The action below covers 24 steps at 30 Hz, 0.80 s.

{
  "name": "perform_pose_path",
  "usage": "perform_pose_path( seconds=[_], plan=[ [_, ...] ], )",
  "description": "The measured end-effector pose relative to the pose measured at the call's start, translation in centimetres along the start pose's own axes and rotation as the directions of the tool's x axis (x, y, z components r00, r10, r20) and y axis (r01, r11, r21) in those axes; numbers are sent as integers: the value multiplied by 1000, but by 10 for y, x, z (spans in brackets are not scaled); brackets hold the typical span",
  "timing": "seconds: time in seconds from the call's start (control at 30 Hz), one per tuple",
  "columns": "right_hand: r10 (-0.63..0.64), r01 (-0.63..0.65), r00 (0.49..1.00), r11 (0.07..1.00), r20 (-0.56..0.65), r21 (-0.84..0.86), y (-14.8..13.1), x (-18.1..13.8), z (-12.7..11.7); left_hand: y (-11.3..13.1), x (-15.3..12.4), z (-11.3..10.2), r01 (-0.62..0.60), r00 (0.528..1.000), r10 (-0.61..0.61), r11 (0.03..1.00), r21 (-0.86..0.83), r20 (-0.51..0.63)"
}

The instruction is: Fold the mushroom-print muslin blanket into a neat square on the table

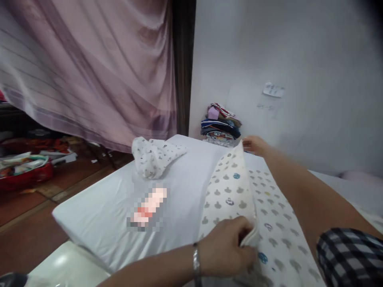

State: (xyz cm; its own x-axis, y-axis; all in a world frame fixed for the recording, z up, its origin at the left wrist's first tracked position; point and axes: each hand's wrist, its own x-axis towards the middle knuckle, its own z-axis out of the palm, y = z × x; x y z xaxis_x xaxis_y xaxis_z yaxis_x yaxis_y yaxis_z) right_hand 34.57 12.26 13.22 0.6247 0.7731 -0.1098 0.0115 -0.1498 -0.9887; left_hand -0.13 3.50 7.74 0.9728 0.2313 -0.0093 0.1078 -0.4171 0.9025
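A cream patterned cloth (pixel 230 191) with small grey and blue prints lies on the white mattress (pixel 101 211), one flap raised along a fold. My left hand (pixel 229 249), a bracelet on its wrist, pinches the near end of that fold, fingers closed on the fabric. My right hand (pixel 254 145) reaches across and grips the far corner of the same cloth near the wall. A second crumpled white printed garment (pixel 154 157) sits apart at the mattress's far left corner.
A stack of folded clothes (pixel 220 125) stands against the white wall behind the mattress. A pink curtain (pixel 89 71) hangs at left. Clutter and a red container (pixel 24 173) lie on the brown floor at left. A blurred patch (pixel 148 209) sits mid-mattress.
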Motion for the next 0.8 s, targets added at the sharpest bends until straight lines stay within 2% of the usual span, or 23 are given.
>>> perform_pose_path(
  seconds=[0.07, 0.17, 0.3, 0.4, 0.5, 0.7, 0.8],
  plan=[
    [-21, 22, 992, 1000, -125, 8, 1, -15, -44, 13, 27, 26, -39, 995, 34, 998, 45, 93],
    [-16, 20, 954, 1000, -298, 10, 13, -39, -106, 28, 67, 70, -43, 973, 21, 995, 94, 229],
    [24, -30, 894, 1000, -447, -6, 53, -69, -168, 32, 104, 134, -9, 929, -71, 977, 212, 364],
    [42, -70, 866, 997, -498, -36, 89, -84, -197, 28, 120, 175, 25, 897, -149, 957, 288, 417],
    [31, -79, 833, 995, -553, -64, 110, -86, -222, 31, 132, 204, 15, 892, -157, 947, 320, 423],
    [-83, -31, 749, 987, -658, -159, 101, -71, -276, 62, 162, 238, -54, 881, -83, 960, 274, 465],
    [-133, -45, 701, 972, -701, -229, 113, -69, -294, 65, 171, 257, -65, 872, -83, 958, 281, 483]
  ],
)
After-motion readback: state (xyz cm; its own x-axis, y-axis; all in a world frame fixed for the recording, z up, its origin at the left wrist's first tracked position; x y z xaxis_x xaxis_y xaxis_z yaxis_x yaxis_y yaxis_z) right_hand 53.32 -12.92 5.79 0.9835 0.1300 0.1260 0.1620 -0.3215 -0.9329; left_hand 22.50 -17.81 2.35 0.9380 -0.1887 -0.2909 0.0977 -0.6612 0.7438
